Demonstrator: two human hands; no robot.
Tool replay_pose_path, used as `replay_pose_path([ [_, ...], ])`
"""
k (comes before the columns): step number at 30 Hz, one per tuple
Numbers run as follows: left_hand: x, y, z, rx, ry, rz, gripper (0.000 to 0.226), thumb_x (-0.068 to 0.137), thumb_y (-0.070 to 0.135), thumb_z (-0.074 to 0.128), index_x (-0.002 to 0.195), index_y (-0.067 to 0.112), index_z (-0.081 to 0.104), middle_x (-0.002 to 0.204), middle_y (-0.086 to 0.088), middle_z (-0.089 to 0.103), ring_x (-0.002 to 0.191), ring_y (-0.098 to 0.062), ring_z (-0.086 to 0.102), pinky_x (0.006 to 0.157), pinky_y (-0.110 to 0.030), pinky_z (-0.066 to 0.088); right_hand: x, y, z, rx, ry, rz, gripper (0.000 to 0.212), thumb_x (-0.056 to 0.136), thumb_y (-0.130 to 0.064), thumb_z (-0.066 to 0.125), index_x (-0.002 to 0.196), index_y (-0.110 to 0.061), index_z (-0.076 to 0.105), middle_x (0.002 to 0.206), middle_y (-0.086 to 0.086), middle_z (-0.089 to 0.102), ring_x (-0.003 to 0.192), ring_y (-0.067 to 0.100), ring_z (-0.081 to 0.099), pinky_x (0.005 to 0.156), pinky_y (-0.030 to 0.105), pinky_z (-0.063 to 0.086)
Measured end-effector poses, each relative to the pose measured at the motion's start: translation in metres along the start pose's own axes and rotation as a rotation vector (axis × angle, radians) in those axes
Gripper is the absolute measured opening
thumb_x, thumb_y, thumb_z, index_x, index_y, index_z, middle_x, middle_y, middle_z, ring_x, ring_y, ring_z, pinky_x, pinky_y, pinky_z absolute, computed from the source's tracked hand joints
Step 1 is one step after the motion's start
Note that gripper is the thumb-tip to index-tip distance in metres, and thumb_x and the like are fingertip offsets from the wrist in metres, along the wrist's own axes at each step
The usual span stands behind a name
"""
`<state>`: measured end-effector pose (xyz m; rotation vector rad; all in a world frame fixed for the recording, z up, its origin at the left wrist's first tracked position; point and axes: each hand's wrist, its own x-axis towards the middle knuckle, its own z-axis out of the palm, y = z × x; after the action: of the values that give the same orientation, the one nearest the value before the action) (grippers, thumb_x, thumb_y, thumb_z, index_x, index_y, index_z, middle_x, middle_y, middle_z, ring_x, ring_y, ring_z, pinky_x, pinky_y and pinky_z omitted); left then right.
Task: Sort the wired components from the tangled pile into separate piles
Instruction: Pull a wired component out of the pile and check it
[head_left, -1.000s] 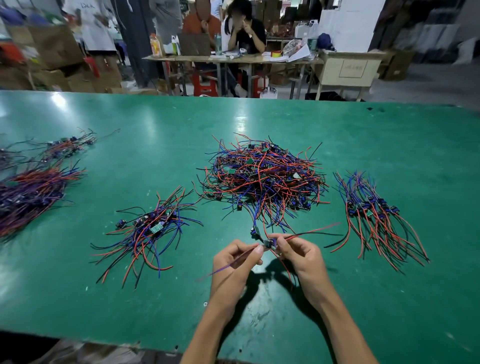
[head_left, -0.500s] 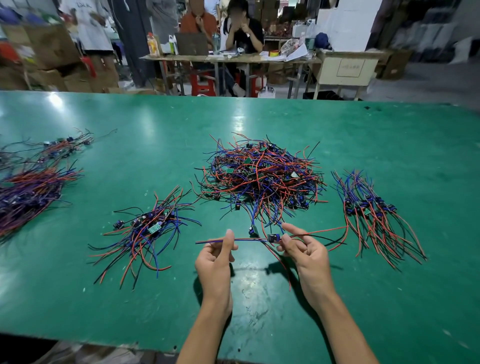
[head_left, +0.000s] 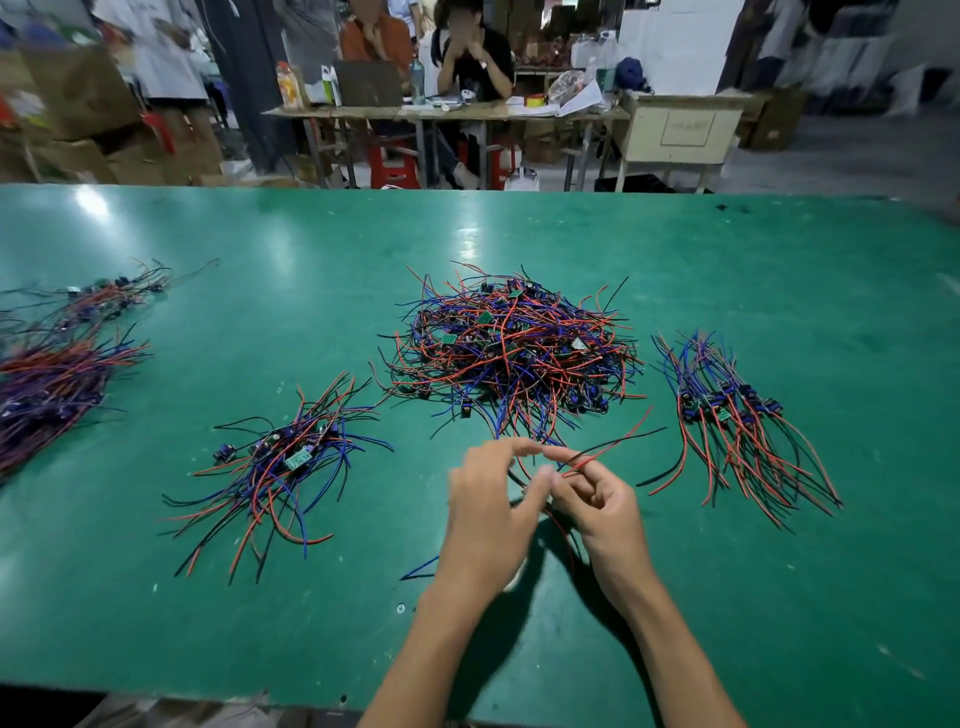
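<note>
The tangled pile (head_left: 511, 348) of red, blue and black wired components sits in the middle of the green table (head_left: 779, 270), just beyond my hands. In the head view, my left hand (head_left: 493, 512) and right hand (head_left: 597, 506) meet close together above the table's near part, both with fingers curled around one wired component (head_left: 605, 449). Its red and black leads run up and to the right from my right fingers (head_left: 563, 457), and a blue lead pokes out low beside my left wrist. The small board itself is hidden between my hands, so I cannot tell exactly which fingers pinch it.

To the left lies a sorted pile (head_left: 283, 465) with its wires fanned toward me. To the right lies another sorted pile (head_left: 727, 415), wires trailing down and right. At the far left edge are more bundles (head_left: 57, 374).

Beyond the table, two people sit at a desk (head_left: 441, 111).
</note>
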<state>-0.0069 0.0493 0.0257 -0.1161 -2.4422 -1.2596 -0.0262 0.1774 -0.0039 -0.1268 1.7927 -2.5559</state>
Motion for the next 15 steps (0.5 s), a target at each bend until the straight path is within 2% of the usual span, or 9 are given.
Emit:
replay_pose_path([
  [1,0.002,0.003,0.002,-0.162,-0.116,-0.075,0.017,0.095,0.026,0.066,0.104,0.040,0.063,0.101,0.016,0.069,0.098,-0.004,0.063,0.088,-0.032,0.048,0.000,-0.001,0.000,0.051,-0.014,0.015,0.026,0.094,-0.009,0.063,0.120,-0.006,0.066,0.082,0.003,0.076,0.076,0.011,0.071,0.070,0.019,0.055],
  [2,0.004,0.005,0.003,-0.277,-0.167,-0.139,0.019,0.095,0.022,0.067,0.106,0.037,0.064,0.097,0.011,0.073,0.090,-0.005,0.068,0.081,-0.029,0.053,0.000,-0.002,0.000,0.088,-0.012,0.030,0.025,0.098,-0.009,0.059,0.122,-0.004,0.065,0.094,0.011,0.078,0.084,0.019,0.075,0.073,0.023,0.057],
  [4,0.007,0.003,0.007,-0.401,-0.162,-0.224,0.024,0.093,0.015,0.071,0.112,0.029,0.064,0.091,0.002,0.075,0.077,-0.007,0.071,0.070,-0.020,0.054,0.000,-0.001,0.000,0.109,0.027,0.046,0.023,0.103,-0.010,0.051,0.120,-0.006,0.066,0.104,0.021,0.076,0.092,0.029,0.075,0.074,0.028,0.059],
  [6,0.008,-0.001,0.009,-0.442,-0.165,-0.305,0.031,0.091,0.013,0.073,0.117,0.024,0.060,0.093,-0.003,0.075,0.072,-0.010,0.071,0.067,-0.021,0.054,0.001,0.003,0.002,0.038,0.058,0.022,0.022,0.105,-0.014,0.050,0.115,-0.011,0.070,0.103,0.020,0.076,0.091,0.031,0.075,0.075,0.031,0.060],
  [8,0.010,-0.005,0.010,-0.479,-0.199,-0.366,0.031,0.091,0.009,0.070,0.116,0.025,0.061,0.093,-0.006,0.075,0.068,-0.015,0.068,0.062,-0.022,0.052,0.001,0.007,0.001,-0.136,0.080,-0.045,0.021,0.104,-0.017,0.054,0.109,-0.019,0.075,0.105,0.013,0.074,0.094,0.027,0.074,0.079,0.033,0.059],
  [11,0.009,-0.008,0.009,-0.551,-0.236,-0.358,0.030,0.091,0.003,0.066,0.107,0.027,0.073,0.074,-0.004,0.072,0.063,-0.014,0.063,0.060,-0.019,0.050,0.003,0.010,-0.005,-0.281,0.127,-0.131,0.023,0.100,-0.016,0.060,0.097,-0.029,0.080,0.100,0.006,0.062,0.090,0.007,0.068,0.078,0.017,0.053],
  [13,0.008,-0.010,0.010,-0.511,-0.202,-0.373,0.028,0.089,0.001,0.064,0.103,0.024,0.075,0.066,-0.001,0.067,0.061,-0.013,0.060,0.060,-0.020,0.049,0.003,0.010,-0.006,-0.222,0.107,-0.090,0.017,0.099,-0.016,0.063,0.104,-0.022,0.079,0.099,0.005,0.068,0.088,0.012,0.069,0.080,0.020,0.055],
  [15,0.006,-0.012,0.012,-0.510,-0.142,-0.424,0.023,0.089,-0.001,0.064,0.098,0.018,0.075,0.066,0.001,0.071,0.063,-0.012,0.066,0.059,-0.020,0.050,0.004,0.010,-0.005,-0.171,0.117,-0.048,0.017,0.095,-0.013,0.069,0.110,-0.016,0.075,0.088,0.000,0.074,0.078,0.013,0.068,0.076,0.023,0.056],
])
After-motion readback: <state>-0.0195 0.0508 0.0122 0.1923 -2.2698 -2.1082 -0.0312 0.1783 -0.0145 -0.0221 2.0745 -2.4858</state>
